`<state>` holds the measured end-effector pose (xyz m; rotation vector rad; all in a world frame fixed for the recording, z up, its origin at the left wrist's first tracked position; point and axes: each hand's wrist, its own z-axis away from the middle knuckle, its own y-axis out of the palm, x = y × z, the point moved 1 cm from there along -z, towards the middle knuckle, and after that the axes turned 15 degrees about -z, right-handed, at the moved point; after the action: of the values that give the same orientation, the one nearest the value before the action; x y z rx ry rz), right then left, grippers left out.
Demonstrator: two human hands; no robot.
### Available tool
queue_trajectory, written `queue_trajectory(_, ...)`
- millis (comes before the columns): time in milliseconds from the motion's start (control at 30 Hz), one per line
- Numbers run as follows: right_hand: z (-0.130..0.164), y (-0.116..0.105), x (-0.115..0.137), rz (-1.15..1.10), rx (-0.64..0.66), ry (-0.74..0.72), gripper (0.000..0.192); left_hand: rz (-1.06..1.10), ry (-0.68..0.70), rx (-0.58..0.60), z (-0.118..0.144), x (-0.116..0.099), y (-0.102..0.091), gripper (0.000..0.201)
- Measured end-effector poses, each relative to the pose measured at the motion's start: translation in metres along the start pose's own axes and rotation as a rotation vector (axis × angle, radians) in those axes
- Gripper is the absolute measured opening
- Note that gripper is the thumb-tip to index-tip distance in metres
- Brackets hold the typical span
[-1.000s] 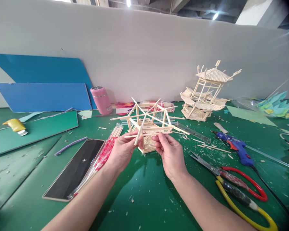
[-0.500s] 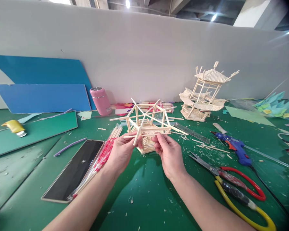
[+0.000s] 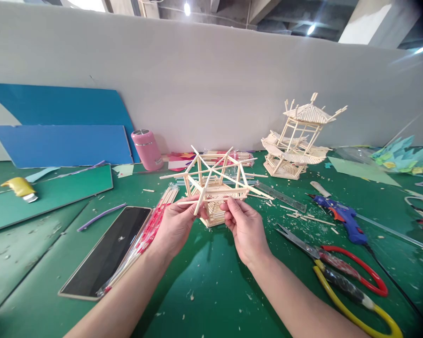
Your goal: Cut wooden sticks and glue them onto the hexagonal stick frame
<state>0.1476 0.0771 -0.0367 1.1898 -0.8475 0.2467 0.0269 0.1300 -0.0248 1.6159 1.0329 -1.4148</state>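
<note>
From the head view, both hands held their grip: the left hand [image 3: 178, 225] and right hand [image 3: 245, 227] stayed pinched on a thin stick [image 3: 211, 201] against the stick frame [image 3: 215, 185], barely shifted above the tabletop [image 3: 211, 281].

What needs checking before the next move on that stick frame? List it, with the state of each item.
1. Left hand gripping the stick model: ok, fingers on its near left edge.
2. Right hand gripping the model: ok, fingertips pinch the near right edge.
3. Thin stick lined up along the near edge: ok, it lies level between both hands.
4. Stick bonded in place: cannot tell.
5. Glue gun within reach: ok, it lies on the green mat to the right.
6. Scissors clear of the right forearm: ok, apart.
</note>
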Motion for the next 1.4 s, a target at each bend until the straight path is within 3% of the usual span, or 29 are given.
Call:
queue_trajectory(367, -0.002, 0.001, -0.002, -0.015, 0.011, 0.025, 0.013, 0.045, -0.032, -0.042, -0.001, 0.010, -0.006, 0.014)
queue_trajectory(1400, -0.002, 0.000, -0.003, 0.035, 0.052, -0.002, 0.018, -0.022, -0.020, -0.107, 0.000, 0.006, -0.001, 0.019)
